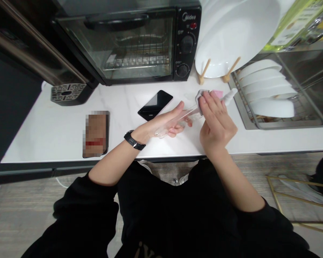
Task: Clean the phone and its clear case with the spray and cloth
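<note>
A clear, see-through phone case (165,129) lies across the palm of my left hand (174,120), whose fingers curl round its underside and edge. My right hand (216,120) pinches a crumpled grey-white cloth (230,96) against the far end of the case. Just behind the right fingertips shows a small pink piece (217,94). Beyond my left wrist a black phone (156,104) rests flat on the white counter, its glossy face up. Further left on the counter is a second flat item (97,134) with a dark edge, its face blurred out.
A black toaster oven (115,46) stands at the back, with a drip-tray appliance (67,94) to its left. White plates (226,39) lean on wooden pegs behind my right hand. A metal rack (288,125) of white bowls (269,84) is at the right.
</note>
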A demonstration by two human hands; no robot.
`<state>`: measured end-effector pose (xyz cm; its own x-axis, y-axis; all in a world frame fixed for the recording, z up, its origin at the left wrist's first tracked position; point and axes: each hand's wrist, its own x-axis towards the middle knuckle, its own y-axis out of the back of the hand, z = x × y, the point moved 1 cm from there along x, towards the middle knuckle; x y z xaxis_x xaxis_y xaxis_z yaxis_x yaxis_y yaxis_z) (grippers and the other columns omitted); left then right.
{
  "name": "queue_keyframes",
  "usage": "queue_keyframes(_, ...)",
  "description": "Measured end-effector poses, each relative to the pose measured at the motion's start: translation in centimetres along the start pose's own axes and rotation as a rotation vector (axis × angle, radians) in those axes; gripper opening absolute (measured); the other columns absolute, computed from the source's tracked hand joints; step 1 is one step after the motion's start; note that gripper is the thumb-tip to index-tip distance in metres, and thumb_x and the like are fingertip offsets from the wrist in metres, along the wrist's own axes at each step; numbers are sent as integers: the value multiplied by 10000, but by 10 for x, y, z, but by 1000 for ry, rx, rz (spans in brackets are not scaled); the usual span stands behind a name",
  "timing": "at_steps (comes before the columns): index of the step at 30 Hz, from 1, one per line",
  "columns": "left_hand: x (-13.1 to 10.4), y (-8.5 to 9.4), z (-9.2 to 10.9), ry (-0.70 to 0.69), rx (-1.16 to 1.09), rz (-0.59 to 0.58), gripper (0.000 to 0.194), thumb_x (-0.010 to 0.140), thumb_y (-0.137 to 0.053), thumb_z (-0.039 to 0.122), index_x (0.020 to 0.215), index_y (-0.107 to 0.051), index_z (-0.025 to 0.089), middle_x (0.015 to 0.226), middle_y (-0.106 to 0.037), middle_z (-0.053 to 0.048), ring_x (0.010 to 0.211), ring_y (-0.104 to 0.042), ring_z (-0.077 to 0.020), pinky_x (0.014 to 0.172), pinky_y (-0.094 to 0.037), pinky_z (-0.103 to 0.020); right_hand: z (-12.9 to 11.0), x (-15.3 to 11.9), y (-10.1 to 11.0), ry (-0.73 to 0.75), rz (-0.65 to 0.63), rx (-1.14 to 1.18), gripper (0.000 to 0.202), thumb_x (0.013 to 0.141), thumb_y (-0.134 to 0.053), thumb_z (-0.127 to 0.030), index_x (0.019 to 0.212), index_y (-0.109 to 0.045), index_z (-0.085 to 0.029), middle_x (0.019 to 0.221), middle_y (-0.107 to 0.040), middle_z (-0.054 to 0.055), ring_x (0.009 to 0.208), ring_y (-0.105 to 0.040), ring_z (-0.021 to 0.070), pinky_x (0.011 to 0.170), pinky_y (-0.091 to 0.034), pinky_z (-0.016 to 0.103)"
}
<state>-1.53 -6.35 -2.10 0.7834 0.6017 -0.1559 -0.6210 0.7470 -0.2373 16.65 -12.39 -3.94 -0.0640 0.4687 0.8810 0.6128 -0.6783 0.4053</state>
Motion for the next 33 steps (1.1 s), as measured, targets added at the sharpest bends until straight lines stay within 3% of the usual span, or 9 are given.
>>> queue_keyframes(4, -1, 5, 0, -273, 175, -111, 897, 827, -769, 801, 1554, -546, 324, 1296, -643, -90, 841, -641, -128, 782, -597, -305, -15, 4, 2, 5, 146, 67, 586, 1141, -393, -145, 1637, -490, -442, 1621, -633, -72, 1425, -677, 252, 1244, -566, 446)
queue_keyframes(6, -1, 8, 2, -460, 388, -47, 993, 849, -774, 769, 1663, -404, 335, 1457, -591, -117, 1196, -679, -231, 1035, -587, -417, -25, 6, 5, 39, 279, 50, 533, 1123, -486, -157, 1581, -578, -414, 1553, -695, -62, 1373, -720, 262, 1194, -612, 441)
queue_keyframes(9, -4, 10, 11, -690, 707, 130, 818, 1019, -556, 723, 1693, -348, 309, 1584, -517, -133, 1480, -553, -325, 1183, -485, -568, -31, 7, 9, 21, 400, 12, 481, 1097, -569, -158, 1511, -654, -387, 1461, -762, -44, 1298, -767, 287, 1136, -653, 496)
queue_keyframes(13, -10, 7, 18, -850, 928, 276, 479, 1132, -391, 466, 1541, -561, 285, 1433, -661, -114, 1386, -626, -289, 1207, -475, -552, -27, -2, 15, -60, 352, 55, 515, 1087, -515, -80, 1491, -672, -358, 1441, -773, -22, 1289, -772, 288, 1113, -668, 532)
queue_keyframes(16, -11, 3, 15, -818, 982, 261, 394, 1121, -456, 375, 1457, -626, 259, 1359, -711, -115, 1294, -676, -254, 1154, -519, -471, -25, -7, 17, -45, 322, 63, 500, 1086, -515, -80, 1483, -680, -335, 1428, -778, -5, 1266, -784, 282, 1081, -692, 513)
queue_keyframes(20, -7, 3, 3, -740, 1065, 217, 395, 1034, -660, 472, 1357, -679, 246, 1278, -738, -113, 1197, -718, -260, 1061, -563, -423, -23, -6, 14, 45, 217, 131, 524, 1068, -551, -68, 1514, -653, -324, 1448, -762, 3, 1274, -782, 261, 1104, -682, 473)
queue_keyframes(24, -5, 6, -1, -684, 1102, 247, 311, 1012, -674, 494, 1108, -726, 202, 1196, -743, -134, 1110, -726, -268, 1008, -575, -426, -21, -10, 4, 91, 67, 203, 589, 1053, -521, -3, 1563, -605, -284, 1512, -714, 30, 1376, -721, 252, 1176, -635, 471)
queue_keyframes(29, -9, 2, 6, -653, 1013, 190, 280, 1029, -604, 285, 1293, -694, 267, 1285, -738, -88, 1161, -718, -228, 1026, -564, -398, -38, -20, 0, 165, 20, 173, 577, 1067, -543, -34, 1599, -558, -258, 1493, -714, 30, 1412, -687, 212, 1224, -585, 390)
queue_keyframes(33, -12, -1, 11, -650, 954, 217, 260, 1101, -522, 345, 1270, -705, 271, 1223, -731, -85, 1148, -707, -213, 1023, -555, -396, -52, -19, 2, 280, -67, 202, 598, 1072, -552, -46, 1639, -491, -226, 1450, -748, 23, 1415, -677, 181, 1199, -600, 346)
